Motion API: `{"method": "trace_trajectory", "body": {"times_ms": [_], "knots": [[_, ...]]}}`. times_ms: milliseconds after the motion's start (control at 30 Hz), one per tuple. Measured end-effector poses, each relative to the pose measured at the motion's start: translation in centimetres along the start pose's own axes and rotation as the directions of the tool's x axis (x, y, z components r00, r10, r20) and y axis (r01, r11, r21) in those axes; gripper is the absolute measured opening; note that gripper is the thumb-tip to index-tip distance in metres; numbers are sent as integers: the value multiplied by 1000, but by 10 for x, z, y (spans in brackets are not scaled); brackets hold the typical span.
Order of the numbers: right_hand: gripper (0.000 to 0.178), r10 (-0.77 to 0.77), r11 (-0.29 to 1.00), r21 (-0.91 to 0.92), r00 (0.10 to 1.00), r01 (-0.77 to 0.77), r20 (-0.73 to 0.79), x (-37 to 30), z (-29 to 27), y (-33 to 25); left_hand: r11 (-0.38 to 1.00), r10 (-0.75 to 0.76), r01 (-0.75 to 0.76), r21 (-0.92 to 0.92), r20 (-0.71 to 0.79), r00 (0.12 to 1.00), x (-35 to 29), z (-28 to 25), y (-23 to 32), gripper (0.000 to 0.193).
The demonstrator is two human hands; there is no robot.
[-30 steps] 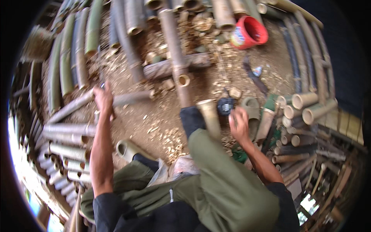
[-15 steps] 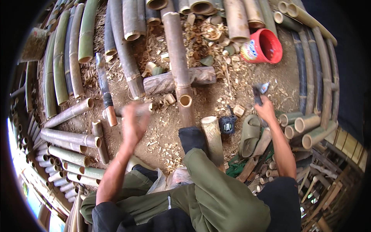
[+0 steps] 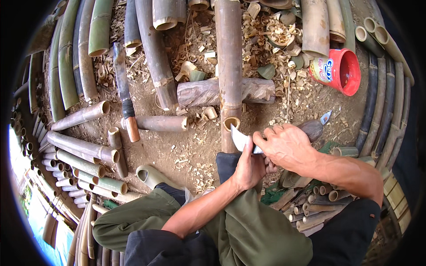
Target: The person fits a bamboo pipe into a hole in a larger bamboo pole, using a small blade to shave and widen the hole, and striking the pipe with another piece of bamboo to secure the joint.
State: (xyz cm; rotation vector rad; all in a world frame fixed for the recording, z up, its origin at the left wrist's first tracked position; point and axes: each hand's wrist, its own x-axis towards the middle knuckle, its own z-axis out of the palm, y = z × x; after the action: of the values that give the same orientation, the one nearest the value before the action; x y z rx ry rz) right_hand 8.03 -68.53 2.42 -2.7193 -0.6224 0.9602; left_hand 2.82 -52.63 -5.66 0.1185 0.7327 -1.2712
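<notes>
In front of my raised knee, my right hand (image 3: 288,144) and my left hand (image 3: 253,170) meet around a knife (image 3: 239,138). Its pale, curved blade points up and left, and the left thumb and fingers press against the blade. The right fingers close over the middle, hiding much of it. A dark, rounded piece (image 3: 311,129), probably the handle end, shows beyond the right hand. Just past the blade tip is the open, cut mouth of a long bamboo pole (image 3: 228,66), which lies across a short log (image 3: 197,93).
A red bucket (image 3: 348,73) lies tipped at the right. Bamboo lengths (image 3: 82,115) line the left side. A long tool with a black-wrapped wooden handle (image 3: 131,126) rests on the ground. Shavings (image 3: 279,33) cover the soil, and a clog (image 3: 153,176) is near my left foot.
My right hand has come in from the right side, bringing the knife. My left hand has crossed over from the left to meet it. The whole view has shifted.
</notes>
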Motion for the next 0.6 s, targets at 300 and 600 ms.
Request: {"method": "trace_trajectory", "body": {"times_ms": [300,600], "knots": [[34,61,931,357,997,-71,37,9,19,-3,979,163,-101,178,-380,911,-19,21,29,46],[41,747,259,940,663,-223,-48,39,102,-126,-90,288,502,860,-460,840,-34,27,119,49]]}}
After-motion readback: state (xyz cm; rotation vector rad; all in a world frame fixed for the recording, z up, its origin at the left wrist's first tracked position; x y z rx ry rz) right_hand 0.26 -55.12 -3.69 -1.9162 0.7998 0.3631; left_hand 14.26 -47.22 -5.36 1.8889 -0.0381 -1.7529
